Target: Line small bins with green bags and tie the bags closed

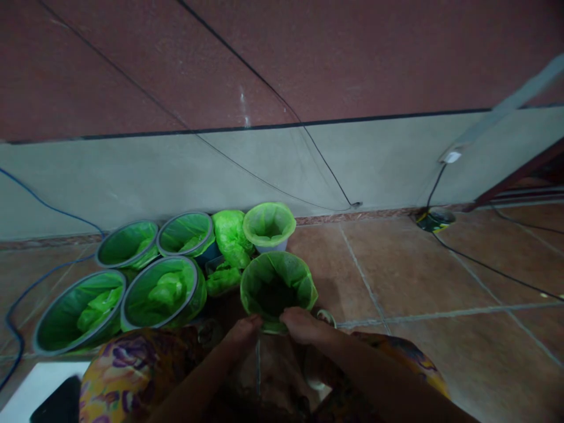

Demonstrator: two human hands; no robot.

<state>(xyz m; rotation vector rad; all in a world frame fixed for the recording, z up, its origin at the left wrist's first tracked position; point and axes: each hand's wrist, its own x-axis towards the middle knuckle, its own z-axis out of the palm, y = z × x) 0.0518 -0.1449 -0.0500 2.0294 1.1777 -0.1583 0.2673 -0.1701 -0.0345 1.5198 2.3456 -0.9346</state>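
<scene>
In front of my knees stands a round bin lined with a thin green bin liner [277,270]; the liner is folded out over the rim. My left hand [247,326] pinches the folded liner at the near rim, left of the middle. Close beside it, my right hand [298,324] grips the same near edge with fingers over the rim. The bin's inside is dark, and no contents can be made out. Just behind it, a white bin [269,226] also has a green liner over its rim.
To the left stand several grey-rimmed bins [158,291] with green liners, beside a heap of bright green bags [233,238]. A blue cable [48,267] runs at far left. A black phone [57,402] lies on a white surface. A dark tub [436,219] sits by the wall.
</scene>
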